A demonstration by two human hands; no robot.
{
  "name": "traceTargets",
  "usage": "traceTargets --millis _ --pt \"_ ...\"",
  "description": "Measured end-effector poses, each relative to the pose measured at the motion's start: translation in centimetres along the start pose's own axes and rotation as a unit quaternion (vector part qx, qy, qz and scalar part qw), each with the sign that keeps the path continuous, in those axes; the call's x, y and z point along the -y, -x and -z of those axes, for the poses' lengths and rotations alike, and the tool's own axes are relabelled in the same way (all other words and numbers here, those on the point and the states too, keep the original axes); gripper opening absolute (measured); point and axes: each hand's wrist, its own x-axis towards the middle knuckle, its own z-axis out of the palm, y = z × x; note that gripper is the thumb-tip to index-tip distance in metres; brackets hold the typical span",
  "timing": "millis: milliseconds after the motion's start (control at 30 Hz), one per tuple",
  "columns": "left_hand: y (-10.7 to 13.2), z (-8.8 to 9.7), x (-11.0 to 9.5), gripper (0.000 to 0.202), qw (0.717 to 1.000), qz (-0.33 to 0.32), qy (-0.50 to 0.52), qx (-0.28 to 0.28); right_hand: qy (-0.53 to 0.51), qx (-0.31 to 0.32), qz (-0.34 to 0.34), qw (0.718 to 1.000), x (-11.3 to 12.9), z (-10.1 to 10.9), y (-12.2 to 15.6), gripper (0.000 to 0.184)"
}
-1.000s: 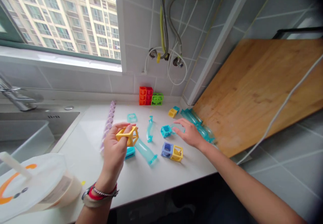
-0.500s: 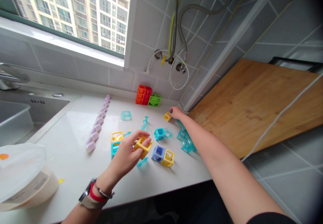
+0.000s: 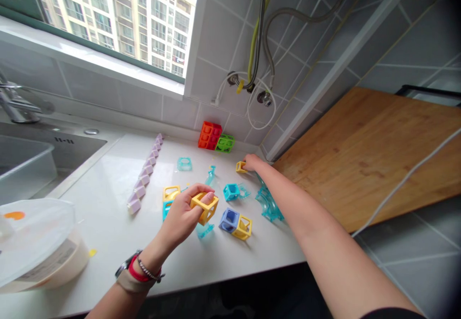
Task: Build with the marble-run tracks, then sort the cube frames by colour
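L hand [image 3: 182, 216] was raised just above the counter [image 3: 104, 213], fingers pinched on a yellow cube frame [image 3: 204, 207], thumb on top, frame tilted. R hand [image 3: 252, 162] reached far to the back corner, fingertips on a small yellow cube [image 3: 240, 167] near the wall; whether it was clamped on it or just touching, can't tell. Btwn the hands: teal cube [image 3: 230, 192], blue+yellow cube pair [image 3: 236, 223], clear teal tube bits [image 3: 268, 204] by R forearm. Yellow/teal stack [image 3: 169, 198] just left of L hand. Purple row [image 3: 144, 177] ran diag. on the left, orange+green blocks [image 3: 215, 139] against the tiles. Wood board [image 3: 367, 151] leaned at right, lidded tub [image 3: 36, 247] front left, sink [image 3: 29, 160] beyond
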Motion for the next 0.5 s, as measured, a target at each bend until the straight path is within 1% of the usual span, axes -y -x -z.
traceTargets --millis 100,200,367,433,500 --pt "0.0 0.1 -0.2 0.039 1.000 0.000 -0.003 -0.005 -0.010 -0.005 -0.002 1.000 -0.1 -0.1 0.2 0.035" --pt "-0.1 0.1 -0.5 0.039 1.000 -0.004 -0.004 -0.013 -0.026 -0.024 0.006 0.999 -0.4 -0.1 0.8 0.033" --pt "-0.1 0.1 -0.5 0.041 1.000 -0.012 -0.008 -0.026 -0.071 -0.084 0.045 0.993 -1.0 0.0 2.2 0.028" --pt "-0.1 0.1 -0.3 0.042 1.000 -0.015 0.000 -0.025 -0.101 -0.111 0.061 0.987 -1.3 -0.1 2.9 0.022" --pt "-0.1 0.2 -0.2 0.042 1.000 -0.014 0.002 -0.023 -0.136 -0.135 0.072 0.979 -1.5 -0.5 3.7 0.022"
